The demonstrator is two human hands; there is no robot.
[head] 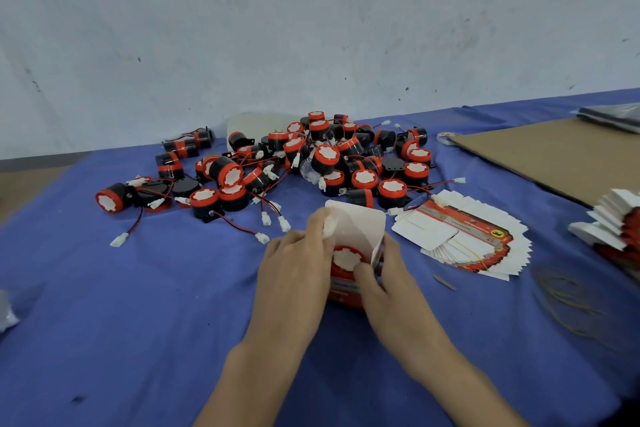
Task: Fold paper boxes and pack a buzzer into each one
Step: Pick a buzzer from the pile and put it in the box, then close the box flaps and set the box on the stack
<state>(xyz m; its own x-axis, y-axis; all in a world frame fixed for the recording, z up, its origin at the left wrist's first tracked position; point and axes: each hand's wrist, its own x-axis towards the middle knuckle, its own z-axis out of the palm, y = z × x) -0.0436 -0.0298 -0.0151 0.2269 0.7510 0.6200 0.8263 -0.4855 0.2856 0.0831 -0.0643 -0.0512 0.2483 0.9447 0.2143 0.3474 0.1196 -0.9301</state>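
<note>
A red and white paper box (360, 229) stands open-topped on the blue cloth in front of me, its white lid flap raised. A buzzer (347, 257) with a red rim and white face sits inside it. My left hand (298, 260) grips the box's left side, fingers curled over a white side flap. My right hand (388, 274) holds the right side, thumb pressing on the buzzer's rim. Behind lies a pile of black and red buzzers (311, 159) with red-black wires and white plugs. A fanned stack of flat box blanks (460, 236) lies to the right.
A brown cardboard sheet (554, 156) covers the right rear of the table. More stacked white and red blanks (616, 218) sit at the right edge. Yellow rubber bands (568, 302) lie on the cloth at the right. A grey wall rises behind the table.
</note>
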